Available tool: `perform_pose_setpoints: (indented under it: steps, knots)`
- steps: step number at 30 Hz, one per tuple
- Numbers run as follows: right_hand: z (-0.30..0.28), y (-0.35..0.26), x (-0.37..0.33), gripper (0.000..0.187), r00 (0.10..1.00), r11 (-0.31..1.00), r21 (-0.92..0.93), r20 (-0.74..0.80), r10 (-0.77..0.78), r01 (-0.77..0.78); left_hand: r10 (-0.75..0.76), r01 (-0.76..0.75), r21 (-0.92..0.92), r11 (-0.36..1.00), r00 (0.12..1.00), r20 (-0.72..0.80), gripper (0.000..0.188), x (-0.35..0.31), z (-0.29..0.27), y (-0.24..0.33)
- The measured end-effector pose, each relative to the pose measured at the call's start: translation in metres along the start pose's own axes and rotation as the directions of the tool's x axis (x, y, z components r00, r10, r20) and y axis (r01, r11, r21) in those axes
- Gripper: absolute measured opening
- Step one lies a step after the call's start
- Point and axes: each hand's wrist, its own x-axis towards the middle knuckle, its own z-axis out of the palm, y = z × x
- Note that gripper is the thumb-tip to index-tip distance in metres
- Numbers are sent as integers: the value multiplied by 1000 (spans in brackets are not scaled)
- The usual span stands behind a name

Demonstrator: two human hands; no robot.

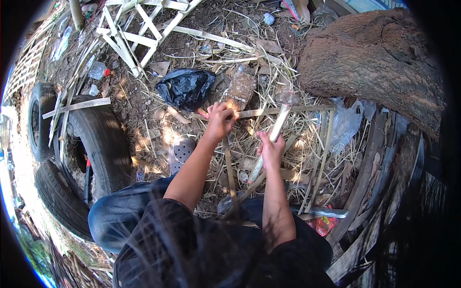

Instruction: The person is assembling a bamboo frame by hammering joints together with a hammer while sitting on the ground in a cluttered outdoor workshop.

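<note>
My right hand (272,150) is wrapped round the pale wooden handle of a hammer (277,126). The hammer's dark metal head (287,98) points away from me, over the dry straw. My left hand (220,120) is closed, its fingers pressed together at the left corner of a frame of thin bamboo strips (288,110). Whatever small thing may be between those fingertips is hidden. Just beyond them lies a rough brown stone block (241,89), close to the corner. The frame's side strips (322,161) run back toward my lap, with one crossing diagonally.
A black plastic bag (186,88) lies beyond my left hand. Old tyres (103,144) stand at the left, and a thick tree trunk (370,62) fills the far right. A bamboo lattice (144,36) lies at the far side. A blade (329,212) rests near my right knee.
</note>
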Motion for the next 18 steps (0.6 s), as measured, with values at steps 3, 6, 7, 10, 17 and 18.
perform_pose_setpoints:
  steps: [3,6,7,10,17,18]
  knots:
    - [-15,-2,-3,18,998,999,-45,57,-8,11,-1,1,7,1000,1000,5,14,0,1,0]
    - [-24,-11,-14,20,988,961,-273,155,-5,48,21,-21,4,1000,999,-27,19,-1,2,-1]
    - [-24,-6,-15,20,988,960,-276,154,-7,50,11,-11,6,1000,1000,-26,18,-1,2,-2]
    - [-25,4,-25,23,952,895,-387,282,-117,224,2,-2,-5,1000,1000,-18,16,-2,3,-6]
    - [-22,23,-29,21,957,872,-461,291,-23,161,-28,26,-53,998,999,-39,16,-4,5,-6]
    - [-21,24,-29,21,956,872,-463,291,-22,161,-26,23,-51,998,998,-57,16,-5,6,-6]
